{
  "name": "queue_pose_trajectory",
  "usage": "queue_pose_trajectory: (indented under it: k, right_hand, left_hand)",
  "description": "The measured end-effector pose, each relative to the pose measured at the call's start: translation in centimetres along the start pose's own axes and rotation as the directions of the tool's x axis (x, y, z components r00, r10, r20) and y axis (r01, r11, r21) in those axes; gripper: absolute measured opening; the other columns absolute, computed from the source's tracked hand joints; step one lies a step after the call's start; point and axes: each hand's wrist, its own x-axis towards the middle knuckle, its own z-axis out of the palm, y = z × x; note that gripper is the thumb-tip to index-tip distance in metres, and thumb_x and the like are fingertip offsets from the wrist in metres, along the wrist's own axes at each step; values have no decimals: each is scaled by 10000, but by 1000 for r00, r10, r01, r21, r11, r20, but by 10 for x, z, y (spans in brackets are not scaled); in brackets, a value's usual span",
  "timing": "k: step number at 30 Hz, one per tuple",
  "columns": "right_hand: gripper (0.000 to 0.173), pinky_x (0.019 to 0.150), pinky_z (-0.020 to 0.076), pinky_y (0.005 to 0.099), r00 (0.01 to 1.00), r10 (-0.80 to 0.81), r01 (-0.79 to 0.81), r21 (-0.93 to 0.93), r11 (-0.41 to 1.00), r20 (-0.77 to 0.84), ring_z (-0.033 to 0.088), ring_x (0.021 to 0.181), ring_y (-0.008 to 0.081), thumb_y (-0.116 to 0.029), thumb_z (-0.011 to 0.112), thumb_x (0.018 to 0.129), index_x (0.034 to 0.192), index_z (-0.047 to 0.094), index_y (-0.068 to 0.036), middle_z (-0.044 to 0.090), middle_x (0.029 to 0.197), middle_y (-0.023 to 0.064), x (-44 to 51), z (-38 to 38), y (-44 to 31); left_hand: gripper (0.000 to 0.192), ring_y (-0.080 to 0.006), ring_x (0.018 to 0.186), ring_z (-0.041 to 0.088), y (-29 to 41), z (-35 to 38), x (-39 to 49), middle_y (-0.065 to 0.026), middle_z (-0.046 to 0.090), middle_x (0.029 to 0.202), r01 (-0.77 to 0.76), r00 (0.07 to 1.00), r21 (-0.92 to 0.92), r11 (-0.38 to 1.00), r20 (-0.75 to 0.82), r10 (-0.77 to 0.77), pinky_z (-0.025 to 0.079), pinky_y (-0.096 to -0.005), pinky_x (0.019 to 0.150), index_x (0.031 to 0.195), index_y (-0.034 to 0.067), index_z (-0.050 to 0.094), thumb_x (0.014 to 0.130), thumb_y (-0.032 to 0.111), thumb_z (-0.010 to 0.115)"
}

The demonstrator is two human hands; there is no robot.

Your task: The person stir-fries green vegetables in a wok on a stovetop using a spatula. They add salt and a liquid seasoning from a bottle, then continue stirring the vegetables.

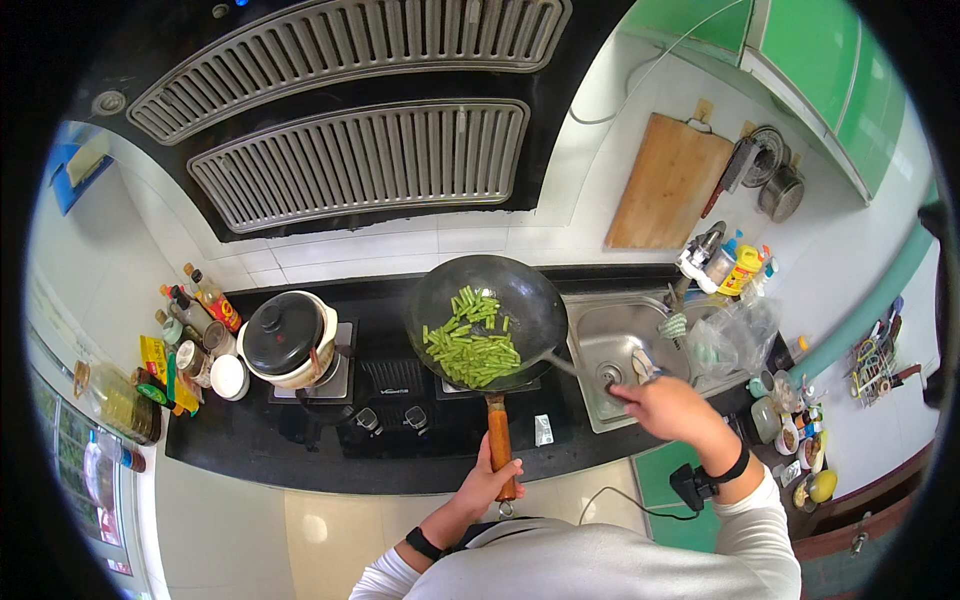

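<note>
A dark wok (536, 307) stands over the right burner, with cut green beans (474, 349) spread over its middle and left side. My left hand (491, 476) is closed around the wok's wooden handle (498, 435), which points towards me. Over the near side of the sink, my right hand (664, 409) grips the end of a metal spatula or ladle (562, 363). Its shaft runs left over the wok's right rim; its head is hard to make out against the wok. Most of the tool's grip is hidden by my fingers.
Left of the wok, a lidded pot (281, 334) sits on the other burner, beside jars and bottles (214, 300). A small packet (543, 430) lies on the black counter (465, 465). The steel sink (592, 330) is at the right, with a plastic bag (731, 337). Above hangs the range hood (360, 165).
</note>
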Motion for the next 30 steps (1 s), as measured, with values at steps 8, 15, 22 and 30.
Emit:
queue_pose_trajectory:
  k: [8, 15, 22, 30]
  right_hand:
    - [339, 688, 511, 491, 965, -27, 144, 441, 886, -262, 633, 761, 402, -201, 589, 875, 1195, 600, -91, 655, 823, 217, 76, 89, -43]
    - [337, 708, 515, 483, 960, -12, 116, 359, 926, -281, 636, 782, 396, -185, 595, 864, 1183, 607, -77, 657, 847, 222, 120, 103, -40]
    - [325, 675, 519, 469, 980, -28, 56, 141, 988, -197, 645, 740, 366, -196, 624, 830, 1151, 651, -156, 666, 803, 178, 42, 27, -1]
    - [314, 671, 515, 478, 980, -9, 17, 38, 999, -199, 644, 733, 369, -208, 598, 852, 1155, 645, -141, 668, 789, 173, 60, 33, 8]
  left_hand:
    - [811, -203, 659, 620, -5, -2, 3, -111, 533, 956, -20, 999, -20, 1000, -27, 20, 568, -351, 620, 1490, 244, 31, 922, 128, 598]
    - [810, -203, 686, 625, -4, -1, 1, -119, 530, 976, -12, 1000, 6, 1000, -19, 12, 567, -363, 655, 1501, 252, -17, 946, 140, 563]
    - [807, -195, 693, 628, 1, 1, -2, -117, 531, 989, -2, 1000, 23, 1000, -12, 2, 566, -353, 658, 1502, 253, -22, 950, 153, 558]
    - [826, -194, 703, 634, -1, 0, -1, -110, 544, 980, 8, 1000, 14, 1000, -22, -7, 567, -356, 661, 1503, 247, -30, 943, 159, 571]
